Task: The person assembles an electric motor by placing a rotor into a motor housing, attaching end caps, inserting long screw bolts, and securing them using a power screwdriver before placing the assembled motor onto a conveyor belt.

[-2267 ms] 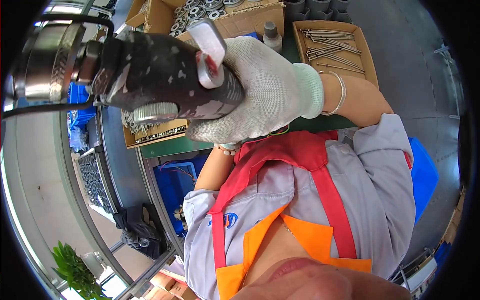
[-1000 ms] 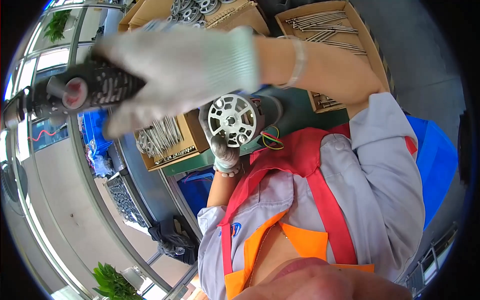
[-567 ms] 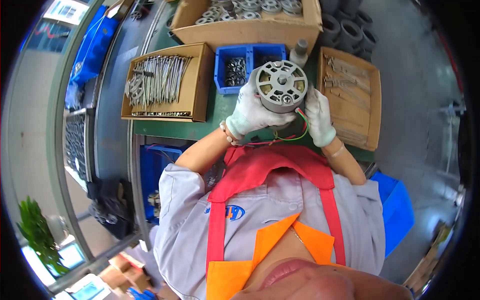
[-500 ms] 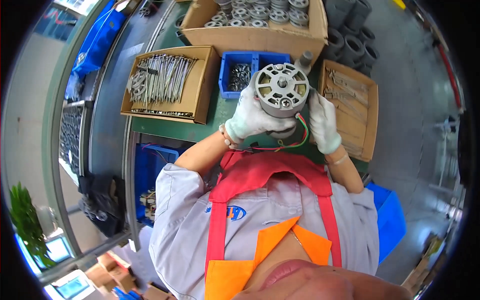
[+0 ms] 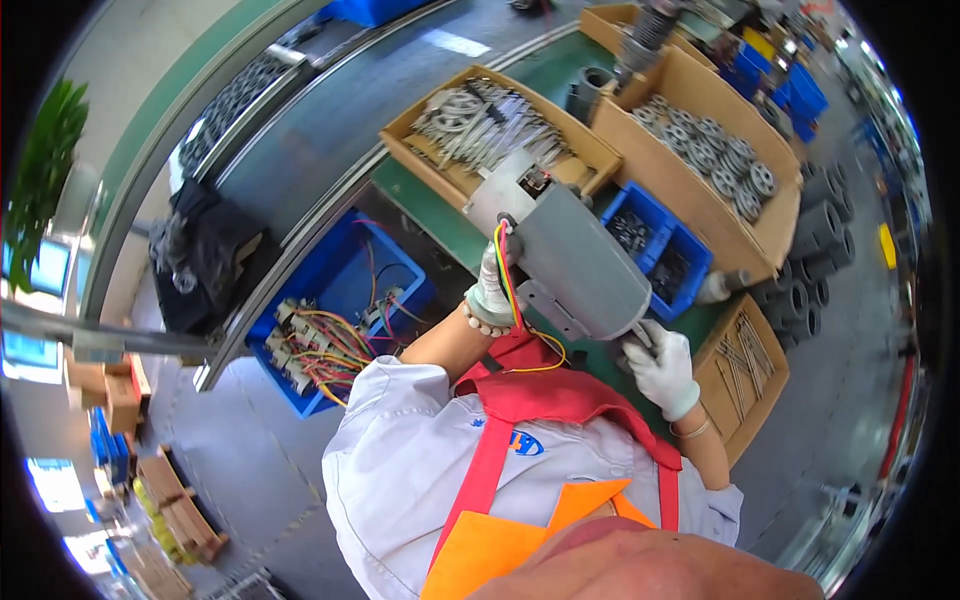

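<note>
A grey cylindrical electric motor [image 5: 585,265] is held up in front of my chest, tilted, with a small open box on its upper left end. Red, yellow and black wires [image 5: 508,285] hang from that end. My left hand [image 5: 488,290], in a white glove, grips the motor beside the wires; part of its fingers is hidden behind the body. At the lower right end, my gloved right hand [image 5: 662,372] has its fingers closed about the short shaft [image 5: 641,334].
Beyond the motor stand a carton of long bolts [image 5: 400,150], a blue two-part bin [image 5: 690,290] of small parts and a large carton of round metal end covers [image 5: 610,120]. A carton [image 5: 775,385] with rods lies right. A blue crate [image 5: 410,290] of wired parts sits left.
The motor has turned from end face up to lying on its side. My right hand has moved from its side to the shaft end. My view has swung left.
</note>
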Demonstrator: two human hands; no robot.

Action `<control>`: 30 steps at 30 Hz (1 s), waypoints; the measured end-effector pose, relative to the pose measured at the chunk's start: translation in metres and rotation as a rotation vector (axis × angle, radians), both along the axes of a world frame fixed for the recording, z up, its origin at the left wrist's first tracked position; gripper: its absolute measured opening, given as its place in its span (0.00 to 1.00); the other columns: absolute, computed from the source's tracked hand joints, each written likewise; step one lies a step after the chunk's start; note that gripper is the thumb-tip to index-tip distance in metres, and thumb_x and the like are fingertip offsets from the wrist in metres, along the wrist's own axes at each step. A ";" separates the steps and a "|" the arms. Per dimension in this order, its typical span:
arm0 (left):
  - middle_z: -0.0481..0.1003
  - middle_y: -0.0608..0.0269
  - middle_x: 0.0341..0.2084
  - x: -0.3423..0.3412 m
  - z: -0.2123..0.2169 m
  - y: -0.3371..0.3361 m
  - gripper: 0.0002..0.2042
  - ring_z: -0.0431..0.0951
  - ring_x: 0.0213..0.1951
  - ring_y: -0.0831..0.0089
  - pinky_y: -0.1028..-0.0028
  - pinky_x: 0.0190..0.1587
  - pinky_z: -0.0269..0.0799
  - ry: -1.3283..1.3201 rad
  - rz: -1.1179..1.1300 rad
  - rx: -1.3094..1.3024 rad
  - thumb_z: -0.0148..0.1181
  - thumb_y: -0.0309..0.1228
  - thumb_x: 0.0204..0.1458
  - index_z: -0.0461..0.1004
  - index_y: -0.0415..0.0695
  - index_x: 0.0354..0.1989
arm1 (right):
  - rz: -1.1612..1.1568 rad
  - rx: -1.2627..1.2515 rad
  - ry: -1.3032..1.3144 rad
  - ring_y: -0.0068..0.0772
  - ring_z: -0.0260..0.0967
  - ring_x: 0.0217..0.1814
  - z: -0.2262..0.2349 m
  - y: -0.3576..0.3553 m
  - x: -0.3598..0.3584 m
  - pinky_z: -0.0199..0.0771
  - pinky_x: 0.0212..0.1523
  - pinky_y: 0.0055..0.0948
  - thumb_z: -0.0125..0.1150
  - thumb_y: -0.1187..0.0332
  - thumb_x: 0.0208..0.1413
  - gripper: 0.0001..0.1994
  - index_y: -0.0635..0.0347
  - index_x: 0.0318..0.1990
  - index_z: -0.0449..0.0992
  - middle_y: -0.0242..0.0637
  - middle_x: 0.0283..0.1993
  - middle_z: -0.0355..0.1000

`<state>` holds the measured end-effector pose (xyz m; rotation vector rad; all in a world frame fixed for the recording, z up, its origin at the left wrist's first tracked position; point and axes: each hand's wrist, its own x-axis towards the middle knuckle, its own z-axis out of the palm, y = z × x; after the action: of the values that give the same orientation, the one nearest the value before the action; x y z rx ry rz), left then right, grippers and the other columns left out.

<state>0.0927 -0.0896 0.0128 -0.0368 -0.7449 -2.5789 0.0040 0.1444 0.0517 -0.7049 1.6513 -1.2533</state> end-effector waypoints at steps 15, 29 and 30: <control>0.75 0.53 0.46 0.087 -0.007 -0.341 0.46 0.77 0.46 0.65 0.67 0.51 0.73 -0.837 1.294 -1.210 0.81 0.38 0.26 0.62 0.34 0.57 | -0.412 -0.711 0.427 0.37 0.61 0.66 0.021 0.000 -0.087 0.60 0.65 0.35 0.63 0.69 0.54 0.38 0.58 0.70 0.49 0.42 0.66 0.60; 0.73 0.57 0.54 -0.047 -0.029 -0.453 0.42 0.72 0.58 0.64 0.63 0.58 0.63 -1.886 0.206 -2.029 0.68 0.58 0.36 0.66 0.49 0.60 | -0.854 -0.352 0.516 0.22 0.67 0.43 0.023 -0.002 -0.106 0.69 0.49 0.26 0.57 0.66 0.62 0.29 0.66 0.66 0.55 0.31 0.43 0.68; 0.73 0.57 0.54 -0.053 -0.024 -0.452 0.42 0.72 0.58 0.64 0.63 0.58 0.63 -1.885 0.188 -2.029 0.68 0.58 0.36 0.66 0.49 0.60 | -0.864 -0.338 0.541 0.24 0.67 0.46 0.023 0.002 -0.108 0.68 0.51 0.27 0.56 0.64 0.63 0.29 0.65 0.67 0.55 0.33 0.46 0.68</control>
<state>0.0393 -0.5416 -0.0112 1.5892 -2.9076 0.1003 -0.1040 0.1462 0.0744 -0.5615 2.3442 -2.1201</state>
